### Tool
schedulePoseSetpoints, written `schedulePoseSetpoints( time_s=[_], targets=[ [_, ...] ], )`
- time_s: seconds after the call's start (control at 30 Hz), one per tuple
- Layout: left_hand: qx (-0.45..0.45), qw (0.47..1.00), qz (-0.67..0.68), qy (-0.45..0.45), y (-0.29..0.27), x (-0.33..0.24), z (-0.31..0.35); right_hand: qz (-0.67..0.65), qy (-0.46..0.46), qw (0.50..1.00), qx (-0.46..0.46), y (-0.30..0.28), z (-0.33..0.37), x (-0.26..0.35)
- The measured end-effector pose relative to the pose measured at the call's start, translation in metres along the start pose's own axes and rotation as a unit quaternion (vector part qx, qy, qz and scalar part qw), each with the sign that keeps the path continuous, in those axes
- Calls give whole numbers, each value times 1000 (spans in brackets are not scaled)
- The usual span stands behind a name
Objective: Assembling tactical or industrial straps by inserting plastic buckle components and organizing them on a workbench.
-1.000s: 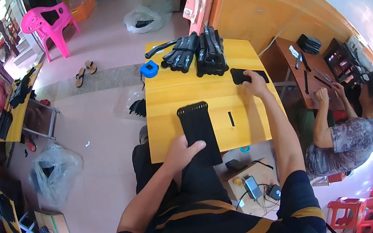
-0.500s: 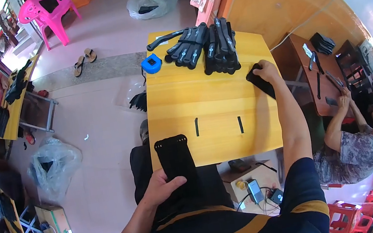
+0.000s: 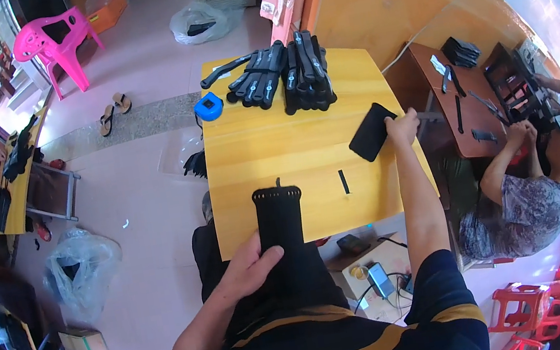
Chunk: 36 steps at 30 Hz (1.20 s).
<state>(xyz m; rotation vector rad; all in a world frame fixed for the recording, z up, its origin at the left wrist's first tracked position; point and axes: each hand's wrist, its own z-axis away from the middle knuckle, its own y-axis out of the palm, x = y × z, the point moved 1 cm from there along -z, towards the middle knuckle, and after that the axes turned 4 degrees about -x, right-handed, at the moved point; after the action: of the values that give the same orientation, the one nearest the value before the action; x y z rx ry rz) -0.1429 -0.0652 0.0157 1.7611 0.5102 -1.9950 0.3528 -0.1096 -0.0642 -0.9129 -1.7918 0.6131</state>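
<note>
A long black fabric panel (image 3: pixel 279 212) with a row of small holes across its far end is held by my left hand (image 3: pixel 254 263), thumb lying on top. Its far end reaches over the near edge of the yellow table (image 3: pixel 305 145). At the table's right side my right hand (image 3: pixel 403 127) pinches the right edge of a flat black piece (image 3: pixel 370 134) with rounded corners. One short black strip (image 3: pixel 344 182) lies on the tabletop. Another is mostly covered by the panel, only its tip showing.
Bundles of black straps (image 3: pixel 257 79) and a blue tape measure (image 3: pixel 208 106) lie at the table's far side. On the right, a person (image 3: pixel 519 203) works at a brown table (image 3: pixel 442 109). Below the near edge stands a box (image 3: pixel 361 272) with cables. Plastic bags lie on the left floor.
My left hand has carried the panel rightward and forward, over one short strip. My right hand has shifted down to the flat piece's edge, and the piece now shows its broad face. The view has shifted slightly.
</note>
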Motion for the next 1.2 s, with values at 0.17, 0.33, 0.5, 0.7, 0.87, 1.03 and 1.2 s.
schedulePoseSetpoints(
  time_s=[0.17, 0.33, 0.5, 0.7, 0.87, 1.03, 1.2],
  targets=[
    [-22, 988, -113, 99, -7, -21, -25, 24, -386, 918, 90, -14, -8, -21],
    [-3, 994, -69, 81, -4, -24, -32, 115, -287, 943, 124, 10, 4, -19],
    [3, 977, -201, 73, -2, -55, -31, 144, -215, 954, 150, -4, 28, 13],
    [-60, 861, -432, 262, 15, -70, -50, -122, -283, 951, -26, -46, 37, 7],
    [-75, 739, -580, 334, 14, -80, -55, -465, 31, 671, 577, -156, 114, 39],
    [-73, 640, -611, 460, 20, -85, -54, -525, 79, 593, 605, -192, 161, 38],
    [-17, 729, -566, 383, 24, -85, -30, -595, 63, 590, 543, -193, 177, 31]
  ],
)
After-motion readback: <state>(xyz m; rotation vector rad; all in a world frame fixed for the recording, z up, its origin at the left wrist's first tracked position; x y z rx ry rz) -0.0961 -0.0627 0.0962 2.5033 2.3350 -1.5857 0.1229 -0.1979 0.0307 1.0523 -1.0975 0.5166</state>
